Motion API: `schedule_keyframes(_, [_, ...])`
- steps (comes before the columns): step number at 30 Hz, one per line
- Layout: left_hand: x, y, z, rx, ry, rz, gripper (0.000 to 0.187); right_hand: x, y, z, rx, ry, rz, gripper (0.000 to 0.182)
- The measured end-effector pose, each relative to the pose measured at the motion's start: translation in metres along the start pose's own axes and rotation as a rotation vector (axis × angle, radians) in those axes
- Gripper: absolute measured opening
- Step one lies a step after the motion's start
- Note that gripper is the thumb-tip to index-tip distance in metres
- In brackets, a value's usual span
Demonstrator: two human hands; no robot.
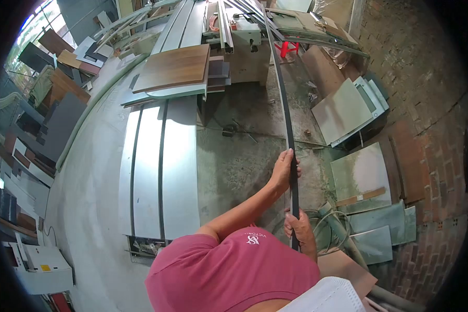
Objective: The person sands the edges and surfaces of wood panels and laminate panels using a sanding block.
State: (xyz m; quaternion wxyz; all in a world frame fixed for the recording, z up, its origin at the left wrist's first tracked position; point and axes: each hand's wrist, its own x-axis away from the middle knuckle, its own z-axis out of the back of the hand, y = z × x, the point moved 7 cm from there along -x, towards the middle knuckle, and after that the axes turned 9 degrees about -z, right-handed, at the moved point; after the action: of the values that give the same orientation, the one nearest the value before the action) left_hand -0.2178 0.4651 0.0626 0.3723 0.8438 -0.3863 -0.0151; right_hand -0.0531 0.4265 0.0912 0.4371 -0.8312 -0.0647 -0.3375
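Observation:
A long, narrow dark strip (284, 99) with a pale edge runs from near my body up to the far end of the view; its material is hard to tell. My left hand (284, 167) is closed around it, with the arm stretched forward. Closer to my body, my right hand (300, 229) is wrapped around the same strip, thumb along its face. The strip's far end reaches up among metal profiles (244, 7) at the top of the view.
A sliding metal table (179, 171) lies to the left, with wood-look boards (174, 67) stacked across it. Panels (343, 112) lean along the brick wall (426, 244) on the right. A coiled hose (343, 229) lies near my right hand. A red stool (286, 49) stands farther off.

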Motion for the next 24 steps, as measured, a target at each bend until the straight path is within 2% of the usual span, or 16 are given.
schedule_keyframes(2, [0.004, -0.012, 0.013, -0.038, -0.013, 0.042, 0.036, 0.008, 0.016, 0.006, 0.068, 0.044, 0.032, 0.026])
schedule_keyframes(4, [0.002, -0.022, 0.022, -0.128, 0.002, 0.106, 0.049, 0.022, 0.034, 0.010, 0.088, 0.058, 0.042, 0.026])
schedule_keyframes(10, [-0.005, -0.020, 0.019, -0.071, -0.051, 0.119, 0.061, 0.087, 0.093, 0.005, 0.175, 0.116, 0.014, 0.030])
schedule_keyframes(14, [0.018, -0.044, 0.035, 0.033, -0.094, 0.212, 0.055, 0.125, 0.140, -0.001, 0.178, 0.221, -0.031, 0.028])
schedule_keyframes(16, [0.040, -0.054, 0.046, 0.082, -0.150, 0.207, 0.042, 0.146, 0.167, -0.009, 0.223, 0.277, 0.001, 0.032])
schedule_keyframes(17, [0.050, -0.051, 0.047, 0.084, -0.157, 0.215, 0.042, 0.152, 0.183, -0.010, 0.220, 0.288, 0.002, 0.032])
schedule_keyframes(19, [0.080, -0.052, 0.061, 0.081, -0.042, 0.192, 0.038, 0.176, 0.219, -0.006, 0.313, 0.410, -0.033, 0.034])
schedule_keyframes(24, [0.141, -0.052, 0.068, 0.027, -0.065, 0.201, 0.040, 0.217, 0.259, -0.022, 0.523, 0.615, -0.009, 0.041])
